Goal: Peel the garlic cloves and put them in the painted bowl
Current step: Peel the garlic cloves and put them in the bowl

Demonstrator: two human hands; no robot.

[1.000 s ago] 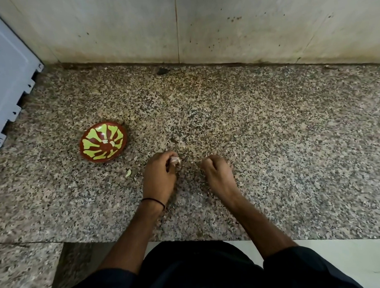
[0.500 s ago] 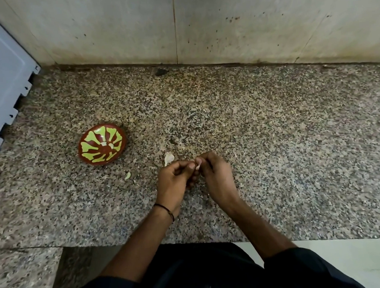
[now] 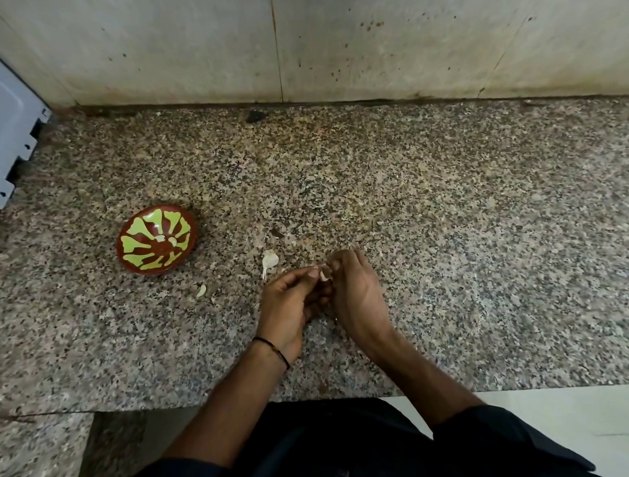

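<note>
One garlic clove (image 3: 323, 275) in the joint pinch of left hand (image 3: 290, 306) and right hand (image 3: 355, 290), fingertips together.

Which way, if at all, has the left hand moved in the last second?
Yes. The left hand has shifted right, farther from the painted bowl, meeting the right hand at a garlic clove.

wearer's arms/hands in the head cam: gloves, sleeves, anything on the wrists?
No gloves: the left hand and right hand are bare. A thin black band circles the left wrist; nothing shows on the right wrist. The left sleeve and right sleeve are dark, plain cloth ending near the elbows, so the forearms are uncovered.
</note>
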